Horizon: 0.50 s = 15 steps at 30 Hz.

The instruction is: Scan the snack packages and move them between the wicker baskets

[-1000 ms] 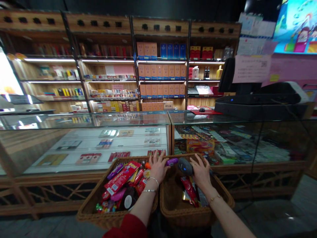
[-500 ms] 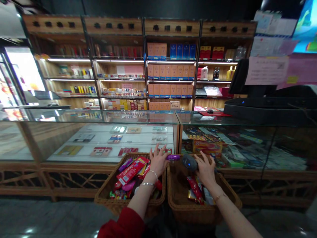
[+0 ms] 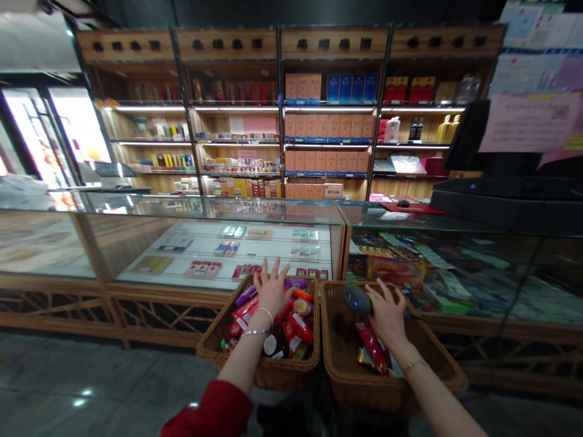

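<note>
My left hand (image 3: 272, 292) is over the left wicker basket (image 3: 218, 328), palm down with fingers spread. A purple packet (image 3: 297, 283) lies just beyond its thumb, by the basket's far rim; I see no grip on it. That basket holds wrapped sweets and snacks: a red packet (image 3: 300, 328), another purple packet (image 3: 246, 295) and a dark round container with a white lid (image 3: 270, 346). My right hand (image 3: 387, 312) grips a dark handheld barcode scanner (image 3: 357, 300) with a blue light, above the right wicker basket (image 3: 334, 346). Its handle is hidden by my palm. Beneath lie red packets (image 3: 373, 347).
A glass display counter (image 3: 255, 209) with flat packs inside runs behind the baskets. On its right stand a dark monitor (image 3: 467, 142) and papers (image 3: 523, 124). Lit wooden shelves (image 3: 323, 170) with boxes and bottles line the back wall. Grey floor tiles (image 3: 91, 376) show lower left.
My left hand has moved left, away from the scanner and over the left basket, and the purple packet has shifted left with it. My right hand still holds the scanner. The view has turned slightly left.
</note>
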Motion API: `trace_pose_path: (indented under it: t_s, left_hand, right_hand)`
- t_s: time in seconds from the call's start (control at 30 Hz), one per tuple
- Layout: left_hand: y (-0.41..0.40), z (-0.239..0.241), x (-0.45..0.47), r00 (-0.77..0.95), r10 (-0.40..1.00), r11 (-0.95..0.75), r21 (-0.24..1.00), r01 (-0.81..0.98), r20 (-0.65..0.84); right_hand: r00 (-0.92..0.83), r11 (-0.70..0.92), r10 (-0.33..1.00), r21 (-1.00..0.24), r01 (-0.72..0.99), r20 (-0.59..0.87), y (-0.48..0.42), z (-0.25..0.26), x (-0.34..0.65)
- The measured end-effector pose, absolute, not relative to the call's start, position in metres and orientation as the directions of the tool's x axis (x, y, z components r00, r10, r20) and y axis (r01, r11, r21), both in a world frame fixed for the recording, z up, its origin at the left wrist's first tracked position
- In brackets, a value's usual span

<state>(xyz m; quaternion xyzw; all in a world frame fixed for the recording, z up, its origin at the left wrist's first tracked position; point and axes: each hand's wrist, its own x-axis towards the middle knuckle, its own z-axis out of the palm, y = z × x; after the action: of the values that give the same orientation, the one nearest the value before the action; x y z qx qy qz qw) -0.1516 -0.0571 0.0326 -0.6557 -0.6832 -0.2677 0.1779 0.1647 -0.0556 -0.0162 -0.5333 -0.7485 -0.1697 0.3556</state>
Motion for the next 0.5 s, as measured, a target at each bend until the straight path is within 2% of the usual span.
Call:
trace_pose_path:
  t_s: [0.13, 0.5]
  left_hand:
    - [-0.055, 0.023, -0.150, -0.192, 0.778, 0.108, 0.174, 0.979, 0.599]
    - [-0.054, -0.007, -0.148, -0.273, 0.780, 0.176, 0.222, 0.959, 0.563]
  right_hand:
    - [-0.169, 0.352, 0.676, -0.113, 0.929, 0.717, -0.052, -0.022, 0.169]
    - [-0.140, 0.331, 0.670, -0.125, 0.935, 0.730, -0.049, -0.039, 0.174]
